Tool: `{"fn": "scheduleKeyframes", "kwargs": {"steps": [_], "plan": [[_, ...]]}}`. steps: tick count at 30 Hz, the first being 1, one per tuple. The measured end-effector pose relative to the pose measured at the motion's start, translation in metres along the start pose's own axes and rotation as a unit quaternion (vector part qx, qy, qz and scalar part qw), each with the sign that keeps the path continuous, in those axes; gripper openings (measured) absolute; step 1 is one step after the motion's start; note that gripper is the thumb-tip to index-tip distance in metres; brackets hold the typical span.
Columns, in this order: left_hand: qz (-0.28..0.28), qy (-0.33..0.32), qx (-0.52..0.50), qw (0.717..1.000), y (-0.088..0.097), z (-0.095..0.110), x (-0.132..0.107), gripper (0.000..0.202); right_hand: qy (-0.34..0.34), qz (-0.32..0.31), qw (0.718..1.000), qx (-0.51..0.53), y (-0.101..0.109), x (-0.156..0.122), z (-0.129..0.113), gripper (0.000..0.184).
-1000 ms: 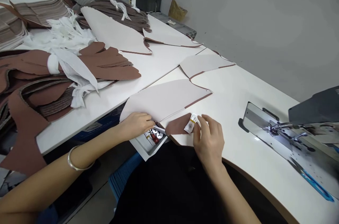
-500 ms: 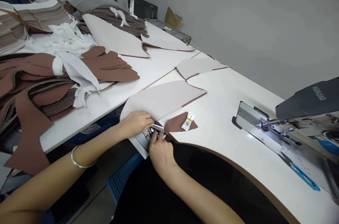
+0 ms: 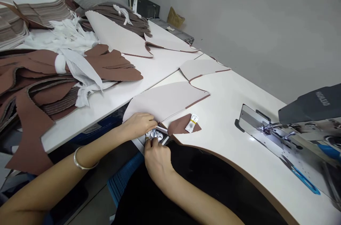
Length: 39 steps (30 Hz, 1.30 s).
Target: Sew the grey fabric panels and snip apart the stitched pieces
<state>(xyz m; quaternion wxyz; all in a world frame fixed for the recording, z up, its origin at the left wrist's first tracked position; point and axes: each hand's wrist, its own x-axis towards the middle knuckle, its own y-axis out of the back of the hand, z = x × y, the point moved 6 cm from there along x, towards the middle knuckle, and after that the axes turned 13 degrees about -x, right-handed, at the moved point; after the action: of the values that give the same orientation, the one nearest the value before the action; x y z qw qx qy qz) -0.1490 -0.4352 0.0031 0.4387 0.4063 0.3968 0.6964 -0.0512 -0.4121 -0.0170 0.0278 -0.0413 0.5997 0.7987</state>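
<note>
A small tray or drawer (image 3: 139, 146) sits just below the table's edge, with shiny metal pieces inside, among them a small disc with holes like a bobbin (image 3: 160, 136). Over its left side, my left hand (image 3: 140, 125) has its fingers curled at a narrow white edge or strip (image 3: 162, 130); what they grip is hidden. From the near side, my right hand (image 3: 158, 155) reaches in, index and middle fingers stretched out and slightly apart among the metal pieces. Beside the tray lies a brown piece (image 3: 178, 124) with a white label (image 3: 192, 123) on it.
Pale panels with brown edges (image 3: 170, 99) lie across the white table (image 3: 226, 111). Tied stacks of brown pieces (image 3: 112, 65) fill the left. On the right stand a sewing machine (image 3: 314, 104) and blue-handled snips (image 3: 305, 179). The table's front edge curves inward.
My right hand has shifted slightly left and toward me, uncovering more of the metal pieces. My left hand stays at the white edge. The view has shifted a little.
</note>
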Motion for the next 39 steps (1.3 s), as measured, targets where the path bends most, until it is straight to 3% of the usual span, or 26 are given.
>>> {"fn": "scheduleKeyframes", "kwargs": {"steps": [7, 14, 22, 39], "plan": [[0.004, -0.003, -0.005, 1.0, -0.001, 0.0, -0.002, 0.024, -0.091, 0.035, 0.995, -0.021, -0.01, 0.018, 0.02, 0.019], [0.012, -0.01, -0.013, 1.0, 0.001, 0.002, -0.003, 0.024, -0.075, -0.013, 0.997, -0.007, -0.015, 0.021, 0.002, 0.026], [0.009, -0.008, -0.017, 1.0, 0.0, 0.001, -0.003, 0.022, -0.101, -0.002, 0.994, -0.033, -0.016, 0.022, 0.003, 0.032], [0.006, -0.009, -0.039, 0.999, -0.001, 0.0, -0.004, 0.021, -0.084, 0.108, 0.988, -0.077, -0.009, 0.009, 0.0, 0.018]]}}
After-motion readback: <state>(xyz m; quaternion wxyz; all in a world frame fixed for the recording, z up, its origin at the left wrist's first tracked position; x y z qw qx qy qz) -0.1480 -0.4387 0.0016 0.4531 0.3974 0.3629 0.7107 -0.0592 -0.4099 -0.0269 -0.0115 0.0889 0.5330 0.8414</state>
